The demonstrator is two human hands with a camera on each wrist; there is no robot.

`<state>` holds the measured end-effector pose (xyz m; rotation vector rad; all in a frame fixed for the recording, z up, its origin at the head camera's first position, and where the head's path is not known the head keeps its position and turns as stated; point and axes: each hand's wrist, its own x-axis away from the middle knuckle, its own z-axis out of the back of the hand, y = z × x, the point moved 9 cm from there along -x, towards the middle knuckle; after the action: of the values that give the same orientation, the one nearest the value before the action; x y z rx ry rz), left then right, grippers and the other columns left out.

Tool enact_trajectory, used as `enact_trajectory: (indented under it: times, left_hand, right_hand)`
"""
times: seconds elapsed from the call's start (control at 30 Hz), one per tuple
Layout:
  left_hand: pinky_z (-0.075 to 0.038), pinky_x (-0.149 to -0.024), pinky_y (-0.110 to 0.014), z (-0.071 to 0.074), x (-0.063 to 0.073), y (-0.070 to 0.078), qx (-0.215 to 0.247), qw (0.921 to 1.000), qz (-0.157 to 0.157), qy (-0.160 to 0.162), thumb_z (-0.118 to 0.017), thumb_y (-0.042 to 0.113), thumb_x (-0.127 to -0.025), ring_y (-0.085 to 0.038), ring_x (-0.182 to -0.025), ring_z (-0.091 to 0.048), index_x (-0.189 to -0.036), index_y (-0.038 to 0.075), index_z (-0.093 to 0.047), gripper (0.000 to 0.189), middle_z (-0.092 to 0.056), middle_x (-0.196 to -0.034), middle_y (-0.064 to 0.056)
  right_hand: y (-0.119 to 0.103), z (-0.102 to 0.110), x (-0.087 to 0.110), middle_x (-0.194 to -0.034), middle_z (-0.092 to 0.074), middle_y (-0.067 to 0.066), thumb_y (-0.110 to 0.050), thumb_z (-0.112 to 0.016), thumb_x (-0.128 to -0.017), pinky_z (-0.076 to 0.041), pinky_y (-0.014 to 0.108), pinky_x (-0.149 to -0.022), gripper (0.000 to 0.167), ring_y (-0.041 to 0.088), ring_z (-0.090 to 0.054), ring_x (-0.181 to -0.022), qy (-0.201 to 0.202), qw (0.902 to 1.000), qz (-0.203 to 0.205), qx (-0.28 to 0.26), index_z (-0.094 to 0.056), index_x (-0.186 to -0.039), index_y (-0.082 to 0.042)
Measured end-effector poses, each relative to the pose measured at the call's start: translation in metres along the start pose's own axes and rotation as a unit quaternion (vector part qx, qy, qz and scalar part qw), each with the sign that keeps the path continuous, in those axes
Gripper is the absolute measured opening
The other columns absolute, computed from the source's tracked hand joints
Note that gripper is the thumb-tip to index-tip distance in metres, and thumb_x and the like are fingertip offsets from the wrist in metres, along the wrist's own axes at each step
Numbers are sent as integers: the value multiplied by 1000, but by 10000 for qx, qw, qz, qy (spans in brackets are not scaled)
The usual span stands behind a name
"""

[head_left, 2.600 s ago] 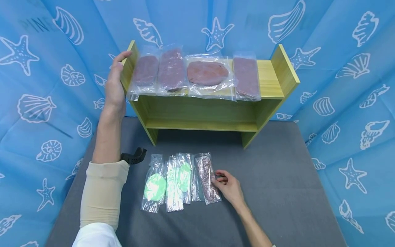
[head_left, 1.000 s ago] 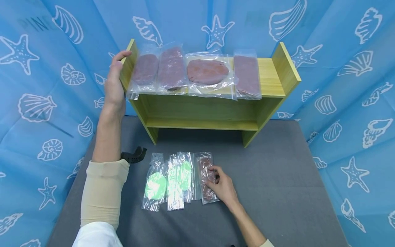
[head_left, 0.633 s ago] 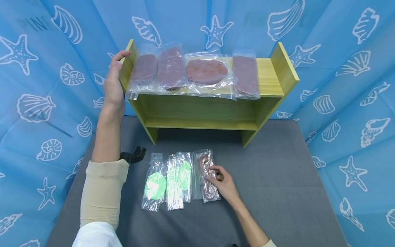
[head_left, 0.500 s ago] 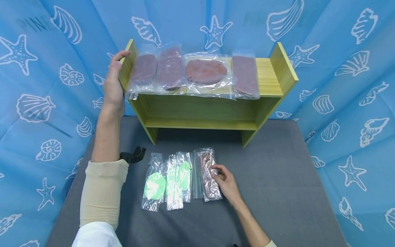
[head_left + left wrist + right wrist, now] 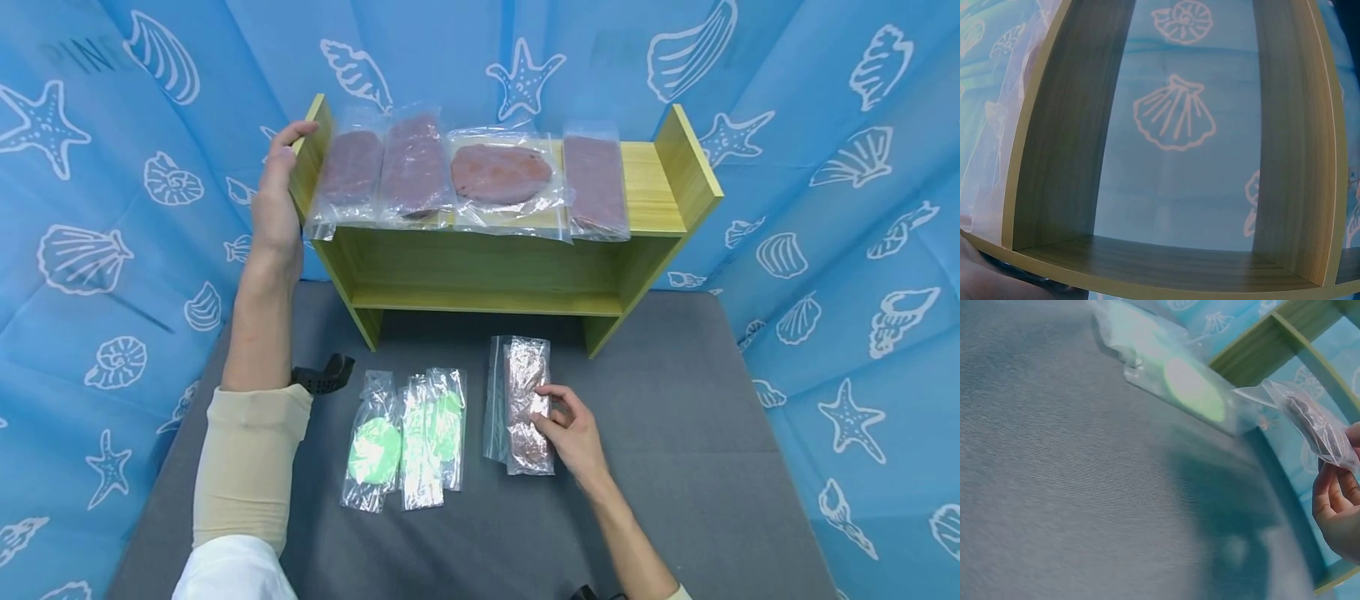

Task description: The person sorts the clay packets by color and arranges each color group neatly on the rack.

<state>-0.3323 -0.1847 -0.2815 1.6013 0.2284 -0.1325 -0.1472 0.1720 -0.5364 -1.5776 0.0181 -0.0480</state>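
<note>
In the head view, my right hand pinches the right edge of a clear zip bag holding a flat brown slab, lifted off the grey table top. The right wrist view shows this bag between thumb and fingers. My left hand grips the left side panel of the wooden shelf, its fingers bent over the panel's edge. Along the top board lie several clear bags with reddish-brown flat pieces, one of them an oval slab. Only a blurred edge of the left hand shows in the left wrist view.
Left of the held bag, several clear bags with light green pieces lie on the grey table top, among them a bag with a round green piece. A blue shell-patterned curtain surrounds the table. A black wrist mount sits on the left arm.
My right hand has taken hold of the brown-slab bag beside the green ones and moved it rightward and toward the shelf, away from them. The left hand has stayed in place.
</note>
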Motion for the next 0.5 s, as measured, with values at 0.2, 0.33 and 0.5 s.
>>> enact_trajectory:
  times: [0.2,0.33,0.5]
  left_hand:
    - [-23,-107,-32,-1,-1,0,57,10000,-12,-13,-22,26,-106,-16,-131,-32,-139,27,-53,45,-33,-148,5]
    - [-25,-105,-31,-1,-1,0,111,9999,-45,-18,-22,26,-106,-16,-130,-32,-138,26,-53,45,-33,-148,4]
    - [-25,-104,-32,-1,-1,0,117,9999,-54,-10,-23,26,-106,-16,-128,-33,-138,26,-53,44,-34,-146,2]
  right_hand:
    - [-23,8,-1,-115,-58,14,11,-69,-86,-44,17,-56,38,3,-55,-63,-46,9995,299,-23,-57,-121,8]
    - [-40,9,2,-115,-58,9,13,-68,-85,-46,18,-58,39,6,-58,-68,-55,9990,413,-167,-55,-122,10]
    - [-63,11,6,-114,-59,6,16,-66,-85,-47,17,-59,37,7,-60,-73,23,9975,684,-176,-54,-120,11]
